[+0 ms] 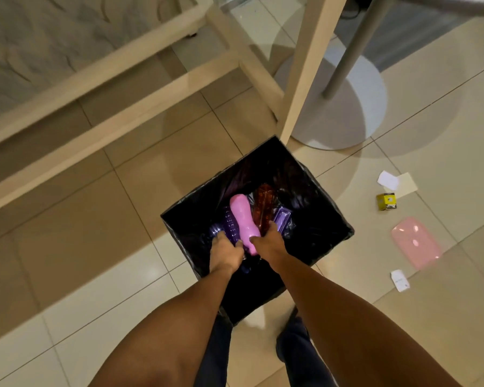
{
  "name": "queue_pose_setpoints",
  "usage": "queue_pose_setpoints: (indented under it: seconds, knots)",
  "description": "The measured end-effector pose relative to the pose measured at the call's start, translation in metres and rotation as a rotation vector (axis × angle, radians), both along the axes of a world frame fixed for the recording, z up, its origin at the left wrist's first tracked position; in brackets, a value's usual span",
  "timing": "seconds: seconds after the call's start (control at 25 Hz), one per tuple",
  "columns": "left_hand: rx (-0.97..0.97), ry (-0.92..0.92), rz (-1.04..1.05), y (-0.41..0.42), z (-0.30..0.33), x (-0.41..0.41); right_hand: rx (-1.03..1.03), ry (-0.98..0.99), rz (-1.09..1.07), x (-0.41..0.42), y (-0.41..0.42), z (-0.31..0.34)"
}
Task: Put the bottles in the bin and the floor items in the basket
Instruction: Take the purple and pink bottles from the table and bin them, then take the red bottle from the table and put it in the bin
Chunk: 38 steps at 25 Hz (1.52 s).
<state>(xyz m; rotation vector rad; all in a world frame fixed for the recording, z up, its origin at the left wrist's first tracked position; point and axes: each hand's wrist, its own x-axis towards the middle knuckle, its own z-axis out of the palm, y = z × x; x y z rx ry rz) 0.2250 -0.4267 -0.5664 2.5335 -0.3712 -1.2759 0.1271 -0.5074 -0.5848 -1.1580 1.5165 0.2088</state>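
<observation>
Both hands reach into the black-lined bin (327,219). The left hand (226,251) grips a purple bottle (229,223); the right hand (267,241) grips a pink bottle (242,216) and a brown bottle (263,202). At 3 o'clock on the floor lie a yellow box (386,201), pink lid (415,243) and papers (397,181).

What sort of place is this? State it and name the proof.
Probably a room in a home, perhaps a bedroom. A pale wooden frame stands over rumpled fabric like bedding, a round-based table leg rests on the glossy tiled floor, and a lined bin stands nearby.
</observation>
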Motion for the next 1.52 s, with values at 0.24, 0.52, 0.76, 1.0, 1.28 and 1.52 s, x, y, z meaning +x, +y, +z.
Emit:
queue_pose_setpoints:
  seconds: [0.24, 0.52, 0.76, 1.0, 1.28, 1.52]
  knots:
    - [-0.006, -0.008, -0.037, 0.014, 0.119, -0.009, 0.024, -0.015, 0.025, -0.016, 0.004, 0.123]
    - [-0.107, -0.081, -0.153, 0.030, 0.230, 0.001, 0.005, -0.115, -0.073, -0.020, 0.020, 0.227]
    - [-0.190, -0.248, -0.272, 0.041, 0.292, 0.010, -0.188, -0.126, 0.113, -0.018, 0.023, 0.306]
    - [-0.235, -0.474, -0.314, 0.062, 0.351, 0.034, -0.455, -0.133, 0.434, -0.004, 0.015, 0.367]
    - [-0.230, -0.776, -0.249, 0.092, 0.428, 0.071, -0.618, -0.256, 0.634, 0.030, 0.007, 0.437]
    - [-0.166, -0.971, -0.104, 0.145, 0.496, 0.107, -0.759, -0.424, 0.819, 0.083, 0.016, 0.506]
